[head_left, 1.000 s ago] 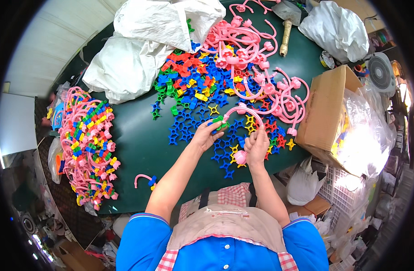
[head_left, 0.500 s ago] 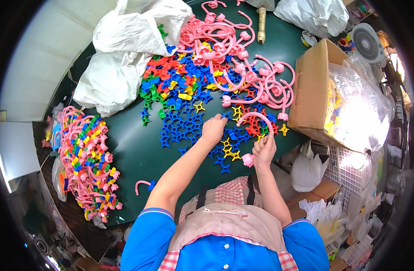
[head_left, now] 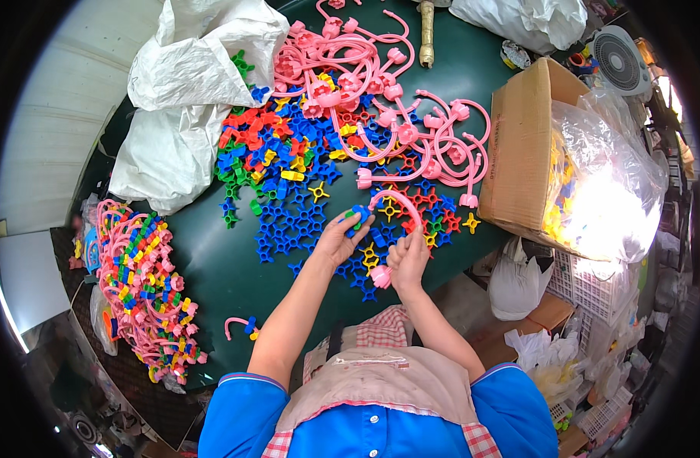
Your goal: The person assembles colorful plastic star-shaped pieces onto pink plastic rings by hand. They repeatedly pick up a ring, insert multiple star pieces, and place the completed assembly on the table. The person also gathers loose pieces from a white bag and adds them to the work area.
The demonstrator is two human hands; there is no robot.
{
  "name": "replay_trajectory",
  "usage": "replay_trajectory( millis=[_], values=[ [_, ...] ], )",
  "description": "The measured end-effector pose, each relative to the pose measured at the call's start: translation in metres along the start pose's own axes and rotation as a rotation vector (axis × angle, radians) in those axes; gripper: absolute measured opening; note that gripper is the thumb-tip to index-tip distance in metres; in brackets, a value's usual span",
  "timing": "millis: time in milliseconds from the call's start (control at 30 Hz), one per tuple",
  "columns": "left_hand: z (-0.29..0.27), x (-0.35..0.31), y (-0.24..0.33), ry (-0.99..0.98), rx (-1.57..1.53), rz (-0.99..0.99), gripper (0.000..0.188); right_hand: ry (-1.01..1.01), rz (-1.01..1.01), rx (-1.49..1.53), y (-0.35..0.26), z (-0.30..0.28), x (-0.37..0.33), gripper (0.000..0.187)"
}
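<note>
My right hand (head_left: 409,259) is closed around a pink curved tube (head_left: 399,198) with a flower-shaped cup at its lower end. The tube's free tip bends over toward my left hand (head_left: 338,238). Between the left fingers is a blue star-shaped plastic piece (head_left: 358,217), with a bit of green showing beside it. The piece is close to the tube's tip; whether they touch I cannot tell. Beneath both hands lie loose blue star-shaped pieces (head_left: 281,225) along with yellow, red and green ones. More pink tubes (head_left: 350,57) are heaped at the far side of the dark green table (head_left: 220,282).
At the left edge lies a pile of pink tubes threaded with coloured pieces (head_left: 140,290). One short threaded tube (head_left: 239,324) sits near my left forearm. White sacks (head_left: 174,145) stand far left. On the right are a cardboard box (head_left: 518,145) and a fan (head_left: 621,61).
My left hand has picked up a blue piece and turned toward the pink tube's tip. My right hand has moved slightly left with the tube. The view has shifted a little.
</note>
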State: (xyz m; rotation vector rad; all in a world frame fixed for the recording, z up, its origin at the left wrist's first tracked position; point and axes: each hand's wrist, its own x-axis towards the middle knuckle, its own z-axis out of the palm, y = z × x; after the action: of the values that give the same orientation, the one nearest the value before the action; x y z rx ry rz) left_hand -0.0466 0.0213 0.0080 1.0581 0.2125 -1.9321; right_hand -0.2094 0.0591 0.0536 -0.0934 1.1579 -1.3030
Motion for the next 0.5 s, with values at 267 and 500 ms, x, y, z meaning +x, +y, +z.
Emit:
replay_trajectory(
  millis=[267,500],
  values=[
    [0.016,-0.007,-0.009,0.083,0.603,0.130,0.025,0.057,-0.118,0.025,-0.030,-0.033,0.010,0.048],
    [0.050,0.010,-0.011,-0.022,1.974,0.946,0.035,0.173,-0.165,0.049,-0.054,-0.067,0.003,0.048]
  ],
)
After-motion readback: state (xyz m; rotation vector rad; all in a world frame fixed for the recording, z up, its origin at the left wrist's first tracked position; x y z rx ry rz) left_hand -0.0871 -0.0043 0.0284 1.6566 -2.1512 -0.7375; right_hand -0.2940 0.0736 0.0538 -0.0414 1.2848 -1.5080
